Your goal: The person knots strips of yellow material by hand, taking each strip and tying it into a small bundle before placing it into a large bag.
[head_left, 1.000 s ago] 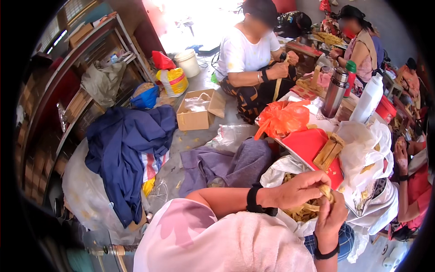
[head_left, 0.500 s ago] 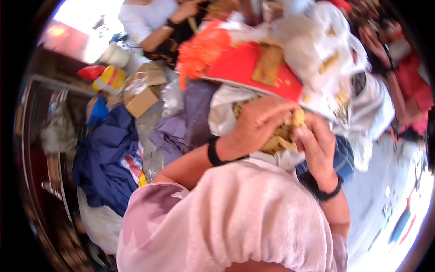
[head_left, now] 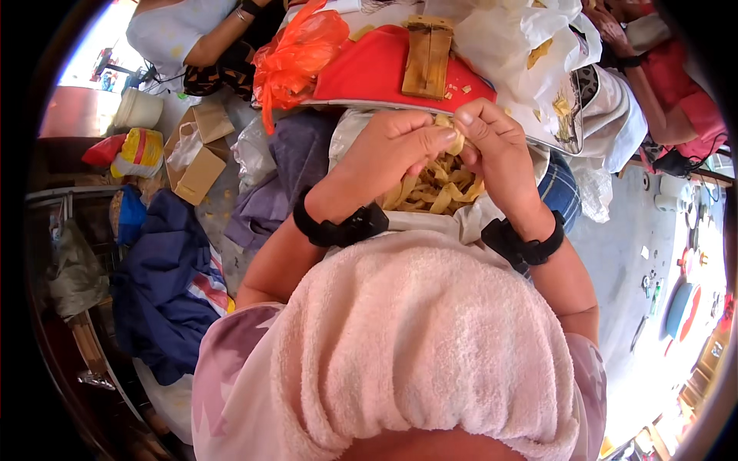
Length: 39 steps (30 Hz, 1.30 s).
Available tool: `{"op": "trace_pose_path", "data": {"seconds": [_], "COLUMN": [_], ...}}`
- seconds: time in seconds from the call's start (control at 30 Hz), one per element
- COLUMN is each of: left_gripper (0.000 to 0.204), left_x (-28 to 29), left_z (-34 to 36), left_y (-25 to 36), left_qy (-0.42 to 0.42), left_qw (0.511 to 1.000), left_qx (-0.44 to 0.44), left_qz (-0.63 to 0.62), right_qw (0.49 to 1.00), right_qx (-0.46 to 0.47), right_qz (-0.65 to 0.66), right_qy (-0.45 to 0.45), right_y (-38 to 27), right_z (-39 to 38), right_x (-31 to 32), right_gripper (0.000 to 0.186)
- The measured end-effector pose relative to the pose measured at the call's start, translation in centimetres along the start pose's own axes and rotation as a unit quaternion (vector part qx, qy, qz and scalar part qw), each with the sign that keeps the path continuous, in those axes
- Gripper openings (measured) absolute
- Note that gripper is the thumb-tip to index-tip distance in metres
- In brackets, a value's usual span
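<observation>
Both my hands are pinched on a pale yellow, dried-looking strip (head_left: 455, 141), held over a white-lined container (head_left: 419, 221) at my lap. My left hand (head_left: 388, 157) has thumb and forefinger closed on the strip's left side. Opposite it, my right hand (head_left: 498, 150) grips the strip between thumb and fingers. Below them, the container holds many curled yellowish-brown strips (head_left: 442, 188) of the same sort. Just ahead, a small wooden block (head_left: 427, 65) lies on a red sheet (head_left: 361, 73) on the table. What the strips are made of cannot be told.
An orange-red plastic bag (head_left: 300, 54) and white plastic bags (head_left: 500, 46) crowd the table. Left on the floor are a cardboard box (head_left: 201, 157), dark blue cloth (head_left: 165, 276) and a yellow-red bag (head_left: 138, 154). Other people sit at far left (head_left: 173, 34) and far right (head_left: 673, 100).
My view has shifted, and the scene has moved left and up in it. My hands have come closer together on the strip, with the left fingers now pinching it too.
</observation>
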<state>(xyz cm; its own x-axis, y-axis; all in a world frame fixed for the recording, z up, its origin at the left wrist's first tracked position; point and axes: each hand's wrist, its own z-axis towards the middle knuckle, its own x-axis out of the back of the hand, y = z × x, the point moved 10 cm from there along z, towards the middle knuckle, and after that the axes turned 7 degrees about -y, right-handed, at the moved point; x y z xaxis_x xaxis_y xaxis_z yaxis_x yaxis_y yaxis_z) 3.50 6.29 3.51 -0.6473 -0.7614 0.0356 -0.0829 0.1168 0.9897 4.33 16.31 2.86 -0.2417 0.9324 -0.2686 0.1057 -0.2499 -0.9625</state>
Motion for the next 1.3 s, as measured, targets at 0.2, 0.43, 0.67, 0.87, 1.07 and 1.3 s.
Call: {"op": "trace_pose_path", "data": {"seconds": [0.2,0.43,0.67,0.87,1.07,1.3], "left_gripper": [0.026,0.016,0.018,0.014,0.009,0.021], "left_x": [0.6,4.6,2.4,4.6,6.0,6.5], "left_z": [-1.5,-1.8,0.4,2.0,4.2,6.0], "left_y": [2.3,6.2,1.1,1.2,0.8,-2.6], "left_qy": [-0.091,0.129,-0.013,0.039,0.078,-0.053], "left_qw": [0.944,0.874,0.874,0.810,0.823,0.994], "left_qx": [-0.044,-0.239,-0.052,-0.163,-0.209,-0.034], "left_qz": [-0.313,0.403,0.482,0.562,0.523,-0.084], "right_qw": [0.977,0.995,0.990,0.990,0.996,0.990], "right_qx": [-0.085,-0.063,-0.136,-0.107,-0.023,0.009], "right_qz": [0.195,0.073,0.012,-0.065,-0.081,-0.124], "right_qy": [-0.014,-0.005,-0.025,-0.071,-0.010,0.065], "right_y": [1.0,0.9,4.2,4.2,0.4,1.0], "right_z": [1.2,2.6,2.8,2.6,3.9,6.7], "right_x": [-0.3,0.7,-1.1,-1.9,-1.4,4.2], "right_gripper": [0.045,0.011,0.012,0.024,0.020,0.020]}}
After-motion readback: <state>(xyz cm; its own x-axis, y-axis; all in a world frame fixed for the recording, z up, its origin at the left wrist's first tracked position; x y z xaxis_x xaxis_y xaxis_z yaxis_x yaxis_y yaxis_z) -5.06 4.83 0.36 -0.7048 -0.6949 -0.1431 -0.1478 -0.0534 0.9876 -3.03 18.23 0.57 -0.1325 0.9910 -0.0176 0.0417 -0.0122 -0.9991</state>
